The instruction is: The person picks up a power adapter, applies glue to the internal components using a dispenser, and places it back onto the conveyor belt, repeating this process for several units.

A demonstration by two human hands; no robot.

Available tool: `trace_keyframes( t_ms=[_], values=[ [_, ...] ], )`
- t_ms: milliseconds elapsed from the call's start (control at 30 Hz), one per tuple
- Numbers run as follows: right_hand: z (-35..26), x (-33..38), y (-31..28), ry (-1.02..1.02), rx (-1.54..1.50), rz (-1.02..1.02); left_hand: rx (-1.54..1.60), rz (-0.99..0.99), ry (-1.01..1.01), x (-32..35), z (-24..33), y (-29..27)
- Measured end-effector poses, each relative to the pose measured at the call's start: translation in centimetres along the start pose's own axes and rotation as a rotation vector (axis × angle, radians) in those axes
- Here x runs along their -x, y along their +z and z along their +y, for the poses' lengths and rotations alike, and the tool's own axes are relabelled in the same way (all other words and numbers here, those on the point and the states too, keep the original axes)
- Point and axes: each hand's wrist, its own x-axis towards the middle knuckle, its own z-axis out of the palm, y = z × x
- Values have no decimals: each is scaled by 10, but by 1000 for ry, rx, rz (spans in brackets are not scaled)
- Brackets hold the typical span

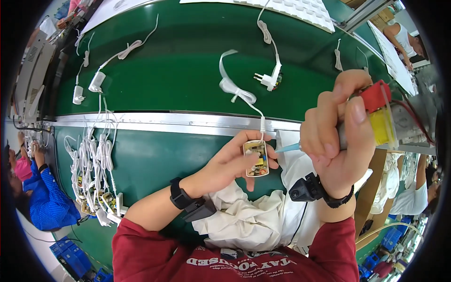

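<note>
Far left I see a pile of white corded adapters [96, 181] heaped on the green bench [150, 160]. Moving in, my left hand [230, 164] has its fingers clamped round an open white adapter shell [256, 159], circuit board face up, held just below the metal rail [188, 121]; its white cord [237, 91] runs up onto the green belt [188, 61]. On the right, my right hand [338, 136] is closed tight on a power tool [376, 113] with red and yellow parts, its blue tip [287, 148] just beside the shell.
</note>
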Motion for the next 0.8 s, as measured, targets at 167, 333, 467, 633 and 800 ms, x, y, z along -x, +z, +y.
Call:
trace_keyframes(
  t_ms=[167, 333, 467, 633, 800],
  values=[
    [27, -8, 1, -12, -25, -25, -205, -70, -63, -8, -4, -19],
    [35, -7, 3, 7, -74, -52, -208, -104, -90, -10, -2, -26],
    [47, -2, -4, 7, -106, -95, -173, -149, -66, -12, -16, -34],
    [47, -2, -3, 59, -29, -24, -147, -143, -96, -17, -17, -37],
    [50, -1, -8, 76, -16, -82, -139, -133, -90, -18, -23, -41]
  ],
)
